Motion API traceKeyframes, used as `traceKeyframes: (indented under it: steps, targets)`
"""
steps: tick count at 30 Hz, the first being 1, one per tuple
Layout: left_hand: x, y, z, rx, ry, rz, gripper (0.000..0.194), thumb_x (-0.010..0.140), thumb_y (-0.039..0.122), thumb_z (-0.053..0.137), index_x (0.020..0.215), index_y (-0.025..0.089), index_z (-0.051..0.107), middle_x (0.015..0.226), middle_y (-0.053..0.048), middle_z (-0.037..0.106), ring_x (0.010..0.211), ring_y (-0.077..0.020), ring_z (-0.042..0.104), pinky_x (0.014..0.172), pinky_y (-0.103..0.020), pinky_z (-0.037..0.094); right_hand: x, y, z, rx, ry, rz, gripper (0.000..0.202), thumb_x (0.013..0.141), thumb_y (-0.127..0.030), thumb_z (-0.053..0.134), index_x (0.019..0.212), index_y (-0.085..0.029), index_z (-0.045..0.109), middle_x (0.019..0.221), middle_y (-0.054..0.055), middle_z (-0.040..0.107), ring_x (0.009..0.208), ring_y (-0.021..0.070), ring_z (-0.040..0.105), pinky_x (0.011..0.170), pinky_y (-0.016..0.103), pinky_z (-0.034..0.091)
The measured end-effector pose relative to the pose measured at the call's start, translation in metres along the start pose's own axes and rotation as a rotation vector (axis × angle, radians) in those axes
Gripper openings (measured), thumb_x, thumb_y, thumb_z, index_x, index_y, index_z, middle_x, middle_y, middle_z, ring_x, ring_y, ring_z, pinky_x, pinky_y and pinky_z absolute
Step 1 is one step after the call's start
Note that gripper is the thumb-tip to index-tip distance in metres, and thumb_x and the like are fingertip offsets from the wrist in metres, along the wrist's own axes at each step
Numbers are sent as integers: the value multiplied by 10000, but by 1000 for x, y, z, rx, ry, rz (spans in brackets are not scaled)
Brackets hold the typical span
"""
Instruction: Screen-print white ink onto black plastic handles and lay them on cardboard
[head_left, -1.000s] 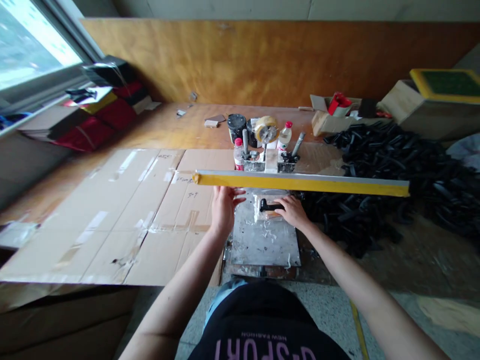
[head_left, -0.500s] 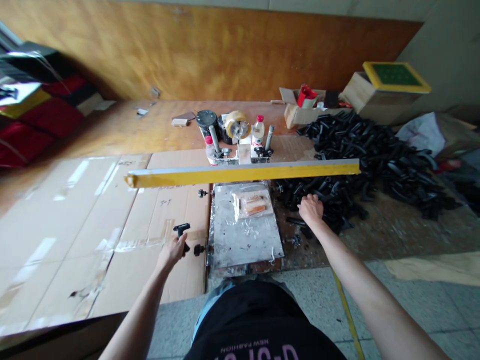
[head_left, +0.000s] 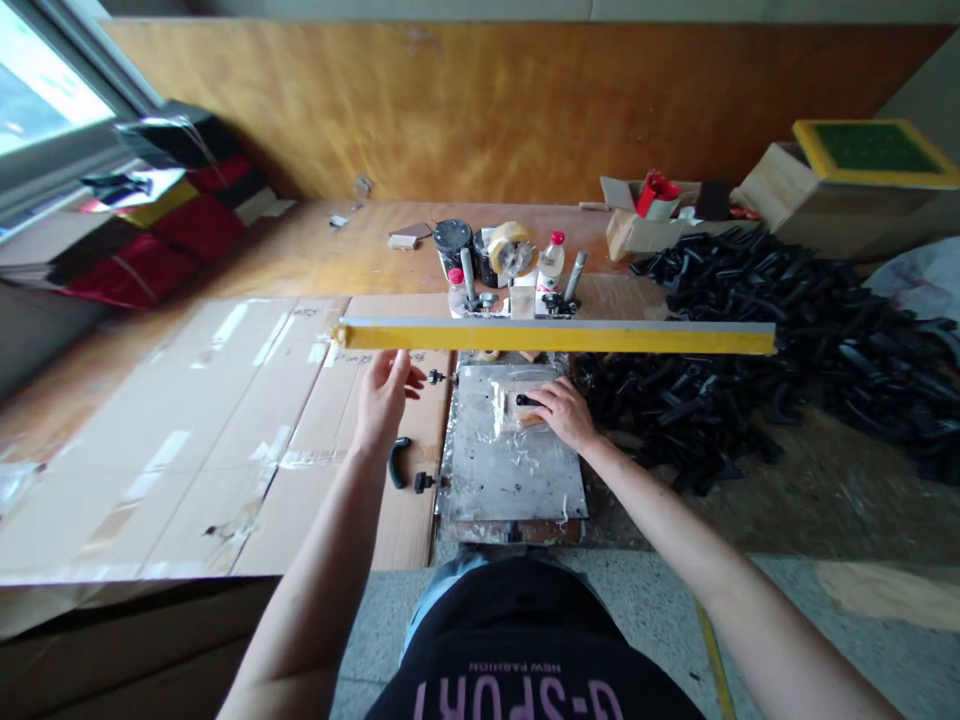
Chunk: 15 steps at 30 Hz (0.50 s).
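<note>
My right hand (head_left: 562,411) pinches a small black plastic part (head_left: 527,400) over the wrapped wooden block (head_left: 510,408) on the grey metal plate (head_left: 517,480). Just below the left part of the yellow-edged bar (head_left: 555,339), my left hand (head_left: 390,385) is raised with its fingers apart and nothing in them. A curved black part (head_left: 399,462) lies on the cardboard, left of the plate. Beyond my right hand is a large pile of black parts (head_left: 697,400).
The long bar spans above the plate, in front of two upright metal rods. Behind it stand bottles (head_left: 552,262), dark cans (head_left: 453,245) and a tape roll (head_left: 513,250). Black knobs (head_left: 424,483) jut from the plate's left side. Boxes (head_left: 776,190) stand at the back right.
My left hand has let go of its black part, now on the cardboard, and moved up towards the bar. My right hand has come from the pile to the block with a part. The view has shifted left.
</note>
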<state>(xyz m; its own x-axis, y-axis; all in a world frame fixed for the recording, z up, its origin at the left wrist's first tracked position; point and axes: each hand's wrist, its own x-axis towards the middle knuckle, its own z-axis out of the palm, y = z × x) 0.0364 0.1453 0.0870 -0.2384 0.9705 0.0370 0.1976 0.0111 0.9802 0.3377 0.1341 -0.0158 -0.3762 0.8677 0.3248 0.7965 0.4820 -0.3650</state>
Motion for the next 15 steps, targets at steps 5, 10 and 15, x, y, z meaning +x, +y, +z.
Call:
traceKeyframes:
  steps: [5, 10, 15]
  targets:
    - [-3, 55, 32, -386, 37, 79, 247, 831, 437, 550, 873, 205, 623, 545, 45, 492, 468, -80, 448, 466, -191, 373, 4, -14, 25, 44, -47, -90, 295, 823, -222, 696, 1116, -259, 711, 923, 53, 620, 928, 218, 514, 847, 350, 454]
    - [-6, 45, 35, -370, -4, 41, 230, 812, 407, 560, 838, 189, 631, 558, 24, 550, 482, -89, 486, 456, -197, 374, -4, -8, 34, 95, -14, -68, 304, 822, -175, 690, 1107, -278, 717, 915, 47, 612, 920, 210, 522, 822, 347, 460]
    - [-5, 41, 38, -371, 5, 43, 254, 822, 421, 567, 862, 182, 641, 572, 27, 565, 505, -87, 505, 477, -190, 389, 7, -14, 40, 15, -12, 5, 239, 889, -177, 597, 1067, -265, 730, 922, 45, 641, 939, 201, 527, 824, 320, 459]
